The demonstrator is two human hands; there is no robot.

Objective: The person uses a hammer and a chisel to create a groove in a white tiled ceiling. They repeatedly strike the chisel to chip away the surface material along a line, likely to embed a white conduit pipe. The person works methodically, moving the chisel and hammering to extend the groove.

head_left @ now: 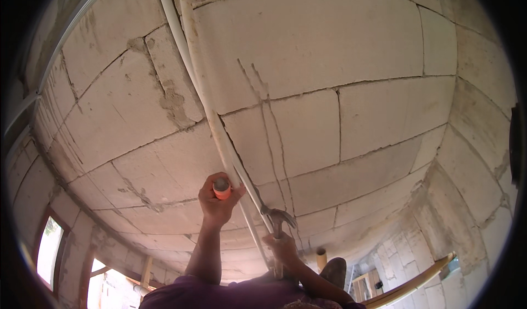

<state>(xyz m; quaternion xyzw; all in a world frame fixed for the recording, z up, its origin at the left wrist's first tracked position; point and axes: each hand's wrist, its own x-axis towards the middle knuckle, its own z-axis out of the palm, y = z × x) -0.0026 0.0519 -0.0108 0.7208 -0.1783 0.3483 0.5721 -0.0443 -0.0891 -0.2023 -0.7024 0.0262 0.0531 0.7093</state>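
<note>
My left hand (218,203) is closed around a short orange cylinder (221,192) with a round grey end, like a tool handle. Its other end is hidden, so I cannot tell its exact kind. The fingertips come up beside a pale pipe (225,149) that runs down the block wall. Lower and to the right, my right hand (282,247) grips a claw hammer (281,217) by its handle, just below the head. The hammer head is up, close to the lower stretch of a second white pipe (178,31), which crosses the first.
The wall (307,34) is of large pale blocks with mortar joints. Two dark parallel cut lines (272,138) run down it right of the pipes. A metal rail (71,26) curves along the left. Window openings (49,248) lie lower left, a curved wooden strip (411,287) lower right.
</note>
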